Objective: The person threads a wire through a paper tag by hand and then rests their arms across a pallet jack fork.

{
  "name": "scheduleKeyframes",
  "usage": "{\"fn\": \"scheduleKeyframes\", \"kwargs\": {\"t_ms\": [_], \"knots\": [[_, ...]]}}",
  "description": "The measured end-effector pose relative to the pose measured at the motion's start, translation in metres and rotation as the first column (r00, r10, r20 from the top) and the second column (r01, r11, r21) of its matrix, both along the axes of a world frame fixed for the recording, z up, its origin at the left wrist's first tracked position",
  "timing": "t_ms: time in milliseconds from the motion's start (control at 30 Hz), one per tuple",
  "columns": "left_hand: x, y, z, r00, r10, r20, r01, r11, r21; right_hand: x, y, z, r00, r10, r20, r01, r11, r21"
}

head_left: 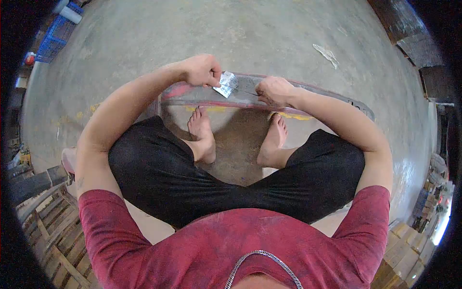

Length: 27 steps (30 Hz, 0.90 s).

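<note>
A thin dark cord or wire [247,91] stretches between my two hands. My left hand [202,71] is closed, its fingers pinching the cord's left end near a small white printed label [225,85]. The label hangs or lies along the cord beside those fingers; I cannot tell whether it is fixed to it. My right hand [275,91] is closed on the other end, fingers curled inward. Beneath both hands runs a long, worn grey metal beam [236,98] with red edges, lying in front of my bare feet [202,134].
A crumpled pale scrap [326,56] lies on the concrete floor [269,29]. Blue crates [55,36] stand at the far left. Wooden pallets [57,236] are at the lower left, stacked cartons [402,245] at the lower right, and dark boxes [409,33] at the upper right.
</note>
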<state>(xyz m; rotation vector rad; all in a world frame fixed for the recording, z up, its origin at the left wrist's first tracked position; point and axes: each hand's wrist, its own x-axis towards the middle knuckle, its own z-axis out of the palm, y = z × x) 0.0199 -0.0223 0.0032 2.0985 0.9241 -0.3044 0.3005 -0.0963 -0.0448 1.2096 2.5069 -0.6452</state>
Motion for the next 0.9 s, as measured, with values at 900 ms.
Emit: {"fn": "scheduleKeyframes", "kwargs": {"t_ms": [900], "knots": [[0.001,-0.004,0.008,1.0,0.002,0.009,-0.002,1.0,-0.012,0.003,0.001,-0.014,0.998,0.05,0.048,-0.047,0.998,-0.049]]}}
